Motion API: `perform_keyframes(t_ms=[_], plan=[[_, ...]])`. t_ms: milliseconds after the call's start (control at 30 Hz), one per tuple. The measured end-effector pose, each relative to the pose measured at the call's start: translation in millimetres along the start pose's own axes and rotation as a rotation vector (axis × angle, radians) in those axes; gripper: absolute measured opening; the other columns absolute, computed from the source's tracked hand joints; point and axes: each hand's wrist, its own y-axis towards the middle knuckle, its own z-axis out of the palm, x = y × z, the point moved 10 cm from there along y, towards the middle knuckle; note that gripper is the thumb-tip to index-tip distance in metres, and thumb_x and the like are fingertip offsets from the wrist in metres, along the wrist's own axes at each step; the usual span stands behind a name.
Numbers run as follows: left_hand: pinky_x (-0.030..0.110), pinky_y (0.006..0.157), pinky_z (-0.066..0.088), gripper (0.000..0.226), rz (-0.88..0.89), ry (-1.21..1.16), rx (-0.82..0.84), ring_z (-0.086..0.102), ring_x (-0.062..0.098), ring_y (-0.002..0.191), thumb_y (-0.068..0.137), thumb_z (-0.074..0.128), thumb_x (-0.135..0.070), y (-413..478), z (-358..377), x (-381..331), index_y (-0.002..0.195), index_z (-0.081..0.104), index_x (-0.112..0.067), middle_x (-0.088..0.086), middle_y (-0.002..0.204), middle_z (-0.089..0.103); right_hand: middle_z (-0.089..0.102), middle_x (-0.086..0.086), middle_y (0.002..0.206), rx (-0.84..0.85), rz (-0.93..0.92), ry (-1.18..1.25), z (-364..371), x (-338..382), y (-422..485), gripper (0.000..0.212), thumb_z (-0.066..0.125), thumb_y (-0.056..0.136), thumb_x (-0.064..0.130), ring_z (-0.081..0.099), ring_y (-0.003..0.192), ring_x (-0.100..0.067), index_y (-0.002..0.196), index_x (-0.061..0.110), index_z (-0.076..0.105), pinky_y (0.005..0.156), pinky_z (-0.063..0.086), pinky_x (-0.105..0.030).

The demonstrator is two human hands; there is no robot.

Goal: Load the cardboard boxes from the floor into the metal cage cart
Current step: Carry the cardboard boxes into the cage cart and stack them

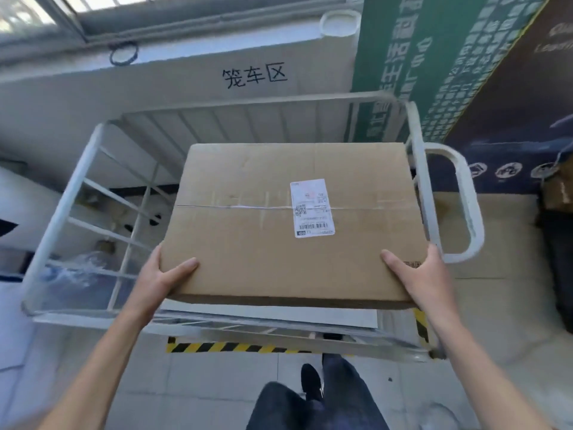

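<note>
Now both hands, left (161, 274) and right (424, 274), clamp flat brown cardboard box (291, 218) mid-frame, level, clearing grey metal cage cart (62, 218) rails.

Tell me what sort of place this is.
Probably a warehouse or parcel depot. A metal cage cart stands against a wall, both hands hold a cardboard box bearing a barcoded shipping label, and yellow-black hazard tape marks the tiled floor.

Matt cardboard box (279, 218), metal cage cart (417, 169)
</note>
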Motion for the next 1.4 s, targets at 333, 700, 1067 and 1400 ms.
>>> perform_keyframes(t_ms=[333,700,1067,1400], plan=[[0.026,0.067,0.052,0.048,-0.367,0.235,0.21,0.068,0.017,0.093,0.076,0.083,-0.039,128.4,83.8,156.2,0.112,0.061,-0.017,-0.002,0.104,0.07,0.064,0.006,0.099,0.171,0.212,-0.165,133.4,-69.8,93.5,0.074,0.068,0.062,0.079,0.062,0.087,-0.021,0.112,0.028,0.05,0.064,0.047,-0.033],[0.033,0.079,0.055,0.073,-0.505,0.228,0.395,0.067,0.015,0.096,0.064,0.082,-0.042,245.0,220.1,289.8,0.125,0.049,-0.018,-0.002,0.112,0.066,0.07,-0.002,0.116,0.152,0.417,-0.257,233.5,-219.6,158.9,0.068,0.073,0.07,0.068,0.066,0.105,-0.03,0.12,0.026,0.055,0.082,0.053,-0.041],[0.037,0.087,0.048,0.082,-0.609,0.298,0.497,0.058,0.024,0.107,0.072,0.079,-0.031,249.0,348.8,410.8,0.138,0.031,-0.017,0.001,0.121,0.054,0.031,-0.007,0.16,0.376,0.271,-0.422,343.3,-321.8,178.2,0.088,0.068,0.089,0.046,0.032,0.145,-0.028,0.158,0.021,0.02,0.115,0.035,-0.048],[0.06,0.117,0.013,0.122,-0.162,1.1,0.684,-0.021,0.039,0.149,0.086,0.066,-0.051,232.2,416.6,436.4,0.149,-0.032,-0.016,0.018,0.155,-0.038,-0.026,-0.005,0.164,0.576,0.324,-0.545,450.6,-355.7,167.4,0.101,0.063,0.092,0.047,-0.03,0.147,-0.036,0.157,0.036,-0.014,0.119,0.004,-0.06]])
